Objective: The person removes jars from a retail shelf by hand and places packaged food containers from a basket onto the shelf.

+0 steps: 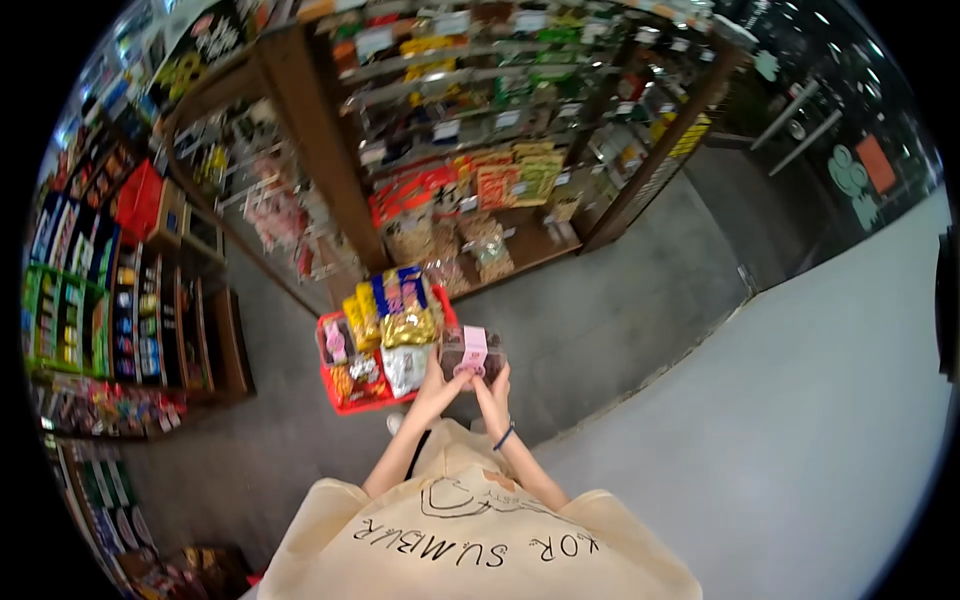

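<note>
Both hands hold a clear plastic box [458,352] with dark contents and a pink paper band over its lid. My left hand [438,392] grips its left side, and my right hand [492,394], with a dark band on the wrist, grips its right side. The thumbs meet at the near edge. Just left of the box is a red shopping basket [324,377] holding several packets. Among them are a blue and gold bag [404,300], a white pouch [405,370], a red snack bag [360,381] and another box with a pink label [336,342].
A wooden shelf unit [315,130] with several rows of packaged goods stands ahead. More stocked shelves [135,320] line the left. Grey floor [640,310] lies between the shelf and a pale surface [760,430] on the right. A dark glass door [800,130] is at the far right.
</note>
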Demonstrator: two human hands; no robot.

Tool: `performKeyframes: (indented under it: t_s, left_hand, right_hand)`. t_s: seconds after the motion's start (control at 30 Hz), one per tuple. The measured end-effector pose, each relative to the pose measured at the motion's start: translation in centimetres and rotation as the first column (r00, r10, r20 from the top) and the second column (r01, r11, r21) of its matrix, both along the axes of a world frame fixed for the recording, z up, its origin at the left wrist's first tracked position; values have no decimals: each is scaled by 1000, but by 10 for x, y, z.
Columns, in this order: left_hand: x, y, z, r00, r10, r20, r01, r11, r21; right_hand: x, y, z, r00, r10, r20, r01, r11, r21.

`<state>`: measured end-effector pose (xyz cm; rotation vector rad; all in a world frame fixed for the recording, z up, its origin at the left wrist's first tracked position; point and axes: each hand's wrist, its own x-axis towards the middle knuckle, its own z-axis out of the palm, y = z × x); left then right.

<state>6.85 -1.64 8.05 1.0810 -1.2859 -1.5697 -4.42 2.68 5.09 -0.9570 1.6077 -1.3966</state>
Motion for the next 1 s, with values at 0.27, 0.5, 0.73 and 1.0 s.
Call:
performKeyframes:
  t_s: [0.27,0.5,0.73,1.0]
  left_hand:
    - [-106,7,8,982,-163,98,172,980,-96]
    - [-156,15,38,951,-272,148,293,945,-148]
    - [-152,-17,64,932,-237,273,309,914,-261]
    - [-196,-81,98,977,-168,130,205,907,-368]
  right_hand:
    - [-98,25,16,968,-243,-67,233,964,-129]
    - [-139,43,48,919,-389,60,394,909,-136]
    - [-141,7,69,917,-293,270,358,904,-236]
    - [-198,-69,118,955,-119,273,213,914,-346]
